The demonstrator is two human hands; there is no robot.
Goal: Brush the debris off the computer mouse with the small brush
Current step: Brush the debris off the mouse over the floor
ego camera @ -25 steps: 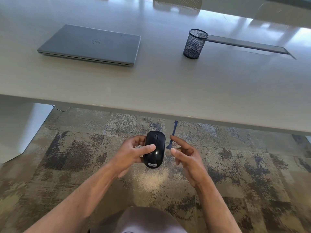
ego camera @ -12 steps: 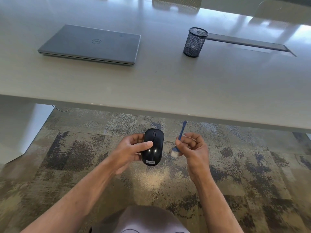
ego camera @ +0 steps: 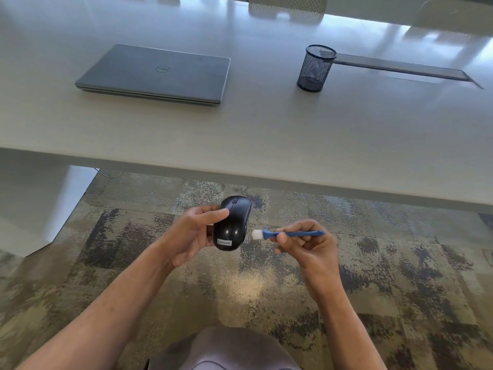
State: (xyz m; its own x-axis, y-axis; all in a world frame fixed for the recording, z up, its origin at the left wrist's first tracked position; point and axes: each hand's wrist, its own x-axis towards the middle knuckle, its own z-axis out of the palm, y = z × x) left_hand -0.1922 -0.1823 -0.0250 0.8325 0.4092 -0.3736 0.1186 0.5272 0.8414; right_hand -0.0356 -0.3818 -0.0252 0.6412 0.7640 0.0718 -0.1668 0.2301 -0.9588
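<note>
Over patterned carpet (ego camera: pixel 373 263), below the desk (ego camera: pixel 266 134) edge, the left hand (ego camera: pixel 192 236) grips the mouse (ego camera: pixel 231 225); the right hand (ego camera: pixel 306 244) pinches the brush (ego camera: pixel 290 233) (bristles just beside it). A hard stroke could knock the mouse loose.

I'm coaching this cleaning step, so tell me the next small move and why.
Probably slide the right hand a little leftward so the brush meets the mouse. Its white bristles point at the mouse's right side but seem just short of touching, while the left hand holds the mouse up over the carpet.
</note>
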